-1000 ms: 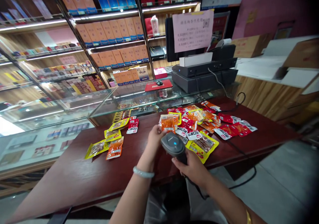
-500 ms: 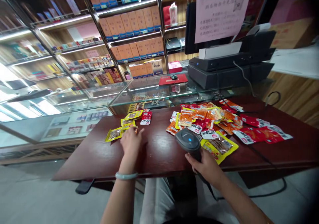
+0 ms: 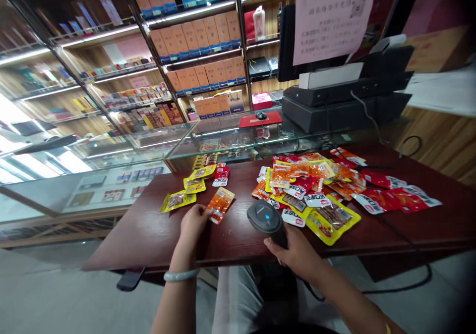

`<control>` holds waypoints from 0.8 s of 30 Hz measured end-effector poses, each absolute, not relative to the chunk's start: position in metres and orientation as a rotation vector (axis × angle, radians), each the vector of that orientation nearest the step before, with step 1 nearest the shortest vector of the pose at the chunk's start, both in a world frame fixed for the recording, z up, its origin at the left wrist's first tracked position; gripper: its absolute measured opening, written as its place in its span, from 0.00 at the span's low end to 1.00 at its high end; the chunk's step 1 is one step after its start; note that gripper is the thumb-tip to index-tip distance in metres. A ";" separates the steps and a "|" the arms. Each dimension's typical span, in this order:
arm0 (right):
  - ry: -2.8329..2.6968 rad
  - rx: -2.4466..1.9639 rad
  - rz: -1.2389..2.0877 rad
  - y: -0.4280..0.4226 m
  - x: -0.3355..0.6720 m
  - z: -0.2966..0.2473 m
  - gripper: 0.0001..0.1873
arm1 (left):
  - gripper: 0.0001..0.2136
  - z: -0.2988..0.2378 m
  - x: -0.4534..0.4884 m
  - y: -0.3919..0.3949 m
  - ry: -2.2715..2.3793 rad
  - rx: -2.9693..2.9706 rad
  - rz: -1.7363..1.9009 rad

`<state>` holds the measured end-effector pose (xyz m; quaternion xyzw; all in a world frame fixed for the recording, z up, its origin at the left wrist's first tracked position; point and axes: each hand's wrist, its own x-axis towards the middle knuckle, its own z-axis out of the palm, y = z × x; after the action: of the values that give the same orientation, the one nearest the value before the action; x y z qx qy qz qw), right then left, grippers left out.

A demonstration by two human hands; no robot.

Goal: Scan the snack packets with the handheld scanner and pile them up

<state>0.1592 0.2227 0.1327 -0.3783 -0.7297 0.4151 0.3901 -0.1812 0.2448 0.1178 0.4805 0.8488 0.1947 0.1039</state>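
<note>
My left hand (image 3: 195,221) pinches the left edge of an orange snack packet (image 3: 220,204) just over the dark red table. Closed around the handle of a black barcode scanner (image 3: 265,217) is my right hand (image 3: 297,252); the scanner's head points away from me, its top light glowing blue. Beyond my left hand lie several yellow snack packets (image 3: 178,200) and a red packet (image 3: 221,175). A heap of red, orange and yellow snack packets (image 3: 299,175) spreads across the table beyond and right of the scanner, with a large yellow packet (image 3: 332,219) at its near side.
Behind the table (image 3: 148,235) runs a glass display counter (image 3: 223,126) with a mouse (image 3: 261,116) on a red mat. A black cash register (image 3: 345,106) stands at the right. The scanner's cable (image 3: 397,289) hangs at the table's front right. Stocked shelves line the back wall.
The orange packet, mostly hidden under my left hand before, now shows in its fingers, further right. My right hand has moved the scanner left, baring more packets of the heap.
</note>
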 end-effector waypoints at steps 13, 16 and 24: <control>-1.799 -0.984 1.110 0.223 0.160 0.147 0.15 | 0.18 0.105 -0.086 0.245 1.842 1.167 1.382; -1.793 -0.998 1.111 0.225 0.161 0.150 0.15 | 0.18 0.106 -0.083 0.247 1.816 1.146 1.390; -1.794 -1.007 1.080 0.225 0.162 0.150 0.09 | 0.17 0.101 -0.084 0.248 1.834 1.187 1.392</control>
<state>0.1621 0.2245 0.1495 -0.3976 -0.7084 0.4264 0.3978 -0.0839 0.2480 0.1012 0.4409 0.6812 0.5171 0.2723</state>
